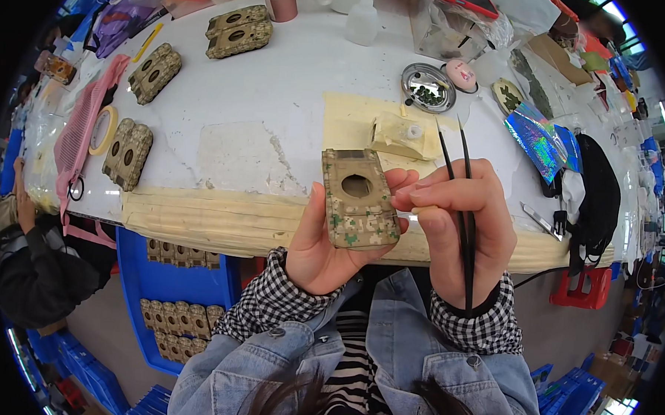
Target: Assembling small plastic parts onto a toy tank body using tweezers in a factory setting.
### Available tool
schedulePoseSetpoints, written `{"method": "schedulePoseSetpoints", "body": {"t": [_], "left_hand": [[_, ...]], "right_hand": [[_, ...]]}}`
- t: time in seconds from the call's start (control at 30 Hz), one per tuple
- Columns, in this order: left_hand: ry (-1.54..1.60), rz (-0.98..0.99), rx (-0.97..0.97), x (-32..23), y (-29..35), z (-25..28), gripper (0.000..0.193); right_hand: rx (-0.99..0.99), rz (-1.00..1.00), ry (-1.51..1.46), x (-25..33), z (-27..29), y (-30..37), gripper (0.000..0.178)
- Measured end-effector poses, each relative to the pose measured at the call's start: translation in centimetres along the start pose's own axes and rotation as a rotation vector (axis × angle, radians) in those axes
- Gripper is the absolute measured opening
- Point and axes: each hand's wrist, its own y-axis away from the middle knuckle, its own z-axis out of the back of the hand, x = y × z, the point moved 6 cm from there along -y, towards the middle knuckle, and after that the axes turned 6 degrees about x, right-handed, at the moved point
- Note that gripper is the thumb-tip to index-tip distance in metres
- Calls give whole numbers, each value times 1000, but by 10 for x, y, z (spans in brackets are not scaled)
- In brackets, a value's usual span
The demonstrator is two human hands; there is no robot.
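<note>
my left hand [314,250] cradles the camouflaged model hull [358,210] above the taped front edge of the table [227,77], thumb along its left side, fingers underneath and around its right. my right hand [469,227] is curled around black tweezers [465,235], whose tips stand apart and point away from the hull; its thumb and forefinger are drawn narrow by the hull's right edge, and i cannot tell whether they pinch something small.

i judge the hull to be light and stiff, probably a thin plastic shell, so it asks for little force. its surface looks matt, so i expect fair grip rather than slip. the small details at its near end look the most fragile, and i would not press around the round hole in its top. the long sides are the best hold, with the palm below. the tweezers' fine tips could scratch the paint. beyond, a tape-wrapped block [404,139] sits near a metal dish [425,72] of dark green pieces [430,95].
</note>
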Motion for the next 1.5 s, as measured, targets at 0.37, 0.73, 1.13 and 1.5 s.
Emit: {"method": "schedulePoseSetpoints", "body": {"t": [0.37, 0.73, 1.13, 1.5], "left_hand": [[-24, 2, -25, -1, 3, 2, 70], [27, 9, -6, 0, 1, 1, 71], [-41, 56, -26, -2, 3, 7, 67], [-564, -17, 94, -10, 1, -7, 74]], "right_hand": [[-2, -16, 1, -1, -4, -6, 11], [-7, -19, -8, 0, -6, -7, 10], [-176, -124, -161, -8, 11, -7, 5], [-212, 64, 574, -38, 31, -28, 8]]}}
